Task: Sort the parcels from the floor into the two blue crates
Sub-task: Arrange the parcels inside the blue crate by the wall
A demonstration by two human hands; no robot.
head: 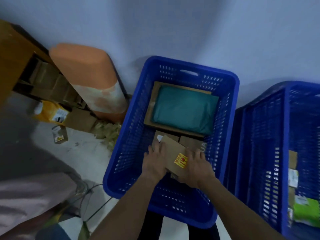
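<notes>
The blue crate in the middle of the frame (131, 135) stands against the wall, and the second blue crate (259, 153) sits just beside it at the right edge, with a green parcel (310, 212) and other packets low inside it. At upper left an orange bin (83, 75) leans against the wall. In the far half of the middle crate a teal parcel (185, 110) lies on a flat brown box (150, 108). Nearer you, inside the same crate, is the cardboard parcel (174, 156), tilted, over other brown boxes. Your left hand (154, 163) holds its left edge and your right hand (197, 168) clasps its right edge, so your hands are apart with the parcel between them. On the floor at left lie a yellow parcel (50, 111) and a small box (59, 136). A yellow sticker (181, 160) shows on the held parcel, beside your right thumb.
</notes>
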